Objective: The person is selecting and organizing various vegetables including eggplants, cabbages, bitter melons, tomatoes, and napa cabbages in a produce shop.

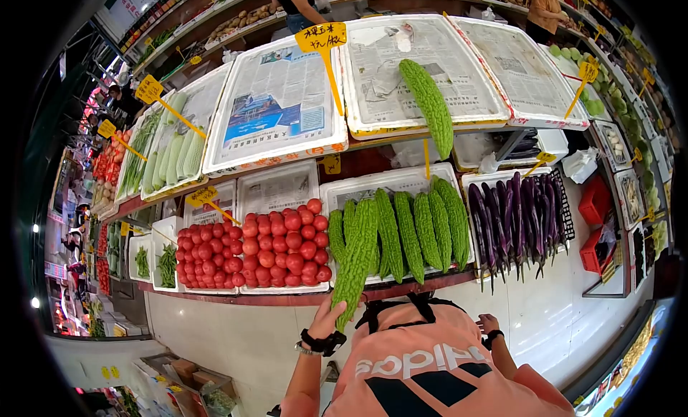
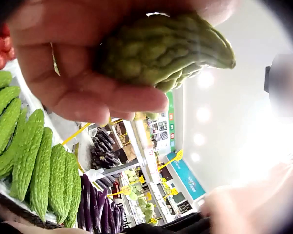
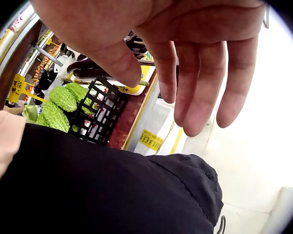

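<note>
My left hand (image 1: 327, 322) grips a long green bitter melon (image 1: 352, 263) near its lower end. From there the melon slants up over the row of bitter melons (image 1: 407, 234) in the lower tray. Close up in the left wrist view, curled fingers (image 2: 132, 100) wrap the bumpy tip of the held melon (image 2: 151, 51). My right hand (image 1: 488, 323) hangs beside the body, below the eggplants (image 1: 516, 216). The right wrist view shows its fingers (image 3: 205, 87) loosely extended and holding nothing. Another bitter melon (image 1: 428, 101) lies on the newspaper-lined upper tray, its end over the front edge.
Stacked tomatoes (image 1: 283, 246) fill the trays left of the bitter melons. Yellow price signs (image 1: 321, 38) stick up from the stall. A black plastic crate (image 3: 98, 111) stands at the shelf edge. Red baskets (image 1: 595, 202) stand at the right, and people (image 1: 548, 15) are behind the stall.
</note>
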`<state>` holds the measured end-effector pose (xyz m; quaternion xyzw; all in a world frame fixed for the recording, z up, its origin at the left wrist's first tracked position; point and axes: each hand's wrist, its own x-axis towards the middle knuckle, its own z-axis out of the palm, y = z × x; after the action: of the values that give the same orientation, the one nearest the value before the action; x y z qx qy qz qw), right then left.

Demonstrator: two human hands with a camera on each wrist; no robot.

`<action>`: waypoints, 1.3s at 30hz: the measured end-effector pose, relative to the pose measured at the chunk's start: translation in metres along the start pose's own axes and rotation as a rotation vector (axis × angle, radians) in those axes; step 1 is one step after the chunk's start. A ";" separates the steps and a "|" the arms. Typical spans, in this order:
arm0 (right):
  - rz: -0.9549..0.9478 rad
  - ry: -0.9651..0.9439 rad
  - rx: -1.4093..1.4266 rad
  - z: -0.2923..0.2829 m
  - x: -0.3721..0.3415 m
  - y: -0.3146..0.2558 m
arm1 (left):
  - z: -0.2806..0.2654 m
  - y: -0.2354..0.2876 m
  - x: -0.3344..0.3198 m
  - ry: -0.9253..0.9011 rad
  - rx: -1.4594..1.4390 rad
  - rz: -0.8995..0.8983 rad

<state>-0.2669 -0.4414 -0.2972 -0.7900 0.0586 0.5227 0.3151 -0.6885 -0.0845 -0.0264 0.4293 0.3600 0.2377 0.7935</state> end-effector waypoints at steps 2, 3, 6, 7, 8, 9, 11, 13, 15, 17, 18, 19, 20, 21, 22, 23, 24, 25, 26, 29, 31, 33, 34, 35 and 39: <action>0.026 0.016 0.000 0.003 -0.010 0.000 | -0.017 -0.035 0.021 0.045 0.014 -0.036; 0.048 0.029 -0.006 0.004 -0.016 0.001 | -0.019 -0.043 0.032 0.064 0.024 -0.056; 0.092 0.030 -0.024 0.003 -0.029 0.009 | -0.033 -0.084 0.075 0.134 -0.033 -0.106; 0.097 0.037 -0.005 0.001 -0.031 0.015 | -0.038 -0.096 0.089 0.144 -0.053 -0.136; 0.104 0.044 0.013 0.000 -0.033 0.022 | -0.040 -0.104 0.101 0.150 -0.064 -0.124; 0.111 0.053 0.031 -0.001 -0.036 0.027 | -0.041 -0.111 0.114 0.156 -0.075 -0.113; 0.114 0.071 0.072 -0.004 -0.044 0.037 | -0.045 -0.124 0.138 0.201 -0.087 -0.122; 0.128 0.095 0.109 -0.006 -0.050 0.047 | -0.059 -0.148 0.166 0.181 -0.089 -0.107; 0.136 0.118 0.146 -0.008 -0.056 0.058 | -0.060 -0.152 0.176 0.194 -0.155 -0.131; 0.144 0.141 0.187 -0.007 -0.062 0.070 | -0.059 -0.157 0.184 0.158 -0.250 -0.116; 0.152 0.146 0.179 -0.008 -0.065 0.077 | -0.057 -0.160 0.187 0.201 -0.260 -0.119; 0.070 0.132 0.063 -0.007 -0.069 0.085 | -0.056 -0.163 0.190 0.176 -0.265 -0.130; -0.011 0.117 -0.054 -0.008 -0.068 0.098 | -0.058 -0.166 0.193 0.153 -0.271 -0.141; -0.029 0.112 -0.090 -0.008 -0.069 0.107 | -0.057 -0.167 0.194 0.131 -0.276 -0.153; -0.047 0.107 -0.126 -0.008 -0.071 0.114 | -0.057 -0.168 0.195 0.112 -0.318 -0.168; -0.065 0.103 -0.162 -0.007 -0.072 0.122 | -0.058 -0.174 0.197 0.121 -0.338 -0.184; -0.061 0.097 -0.164 -0.005 -0.073 0.128 | -0.060 -0.184 0.202 0.131 -0.358 -0.199; -0.055 0.095 -0.160 -0.006 -0.072 0.131 | -0.063 -0.192 0.206 0.141 -0.377 -0.212; -0.050 0.093 -0.156 -0.004 -0.074 0.130 | -0.064 -0.193 0.207 0.108 -0.382 -0.239; -0.048 0.092 -0.146 -0.002 -0.078 0.124 | -0.067 -0.198 0.207 0.139 -0.240 -0.343; -0.052 0.091 -0.141 0.000 -0.079 0.118 | -0.070 -0.203 0.211 0.158 -0.130 -0.383; -0.061 0.102 -0.143 0.002 -0.080 0.111 | -0.078 -0.217 0.218 0.217 0.154 -0.421; -0.068 0.114 -0.147 0.003 -0.079 0.106 | -0.083 -0.227 0.222 0.266 0.383 -0.436; -0.016 0.137 -0.092 0.004 -0.080 0.097 | -0.087 -0.232 0.225 0.313 0.614 -0.446; -0.002 0.157 -0.025 0.007 -0.079 0.077 | -0.070 -0.201 0.221 0.094 1.039 -0.664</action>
<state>-0.3401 -0.5175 -0.2647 -0.8325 0.0756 0.4596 0.3001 -0.5905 -0.0010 -0.3050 0.6137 0.5779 -0.2098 0.4955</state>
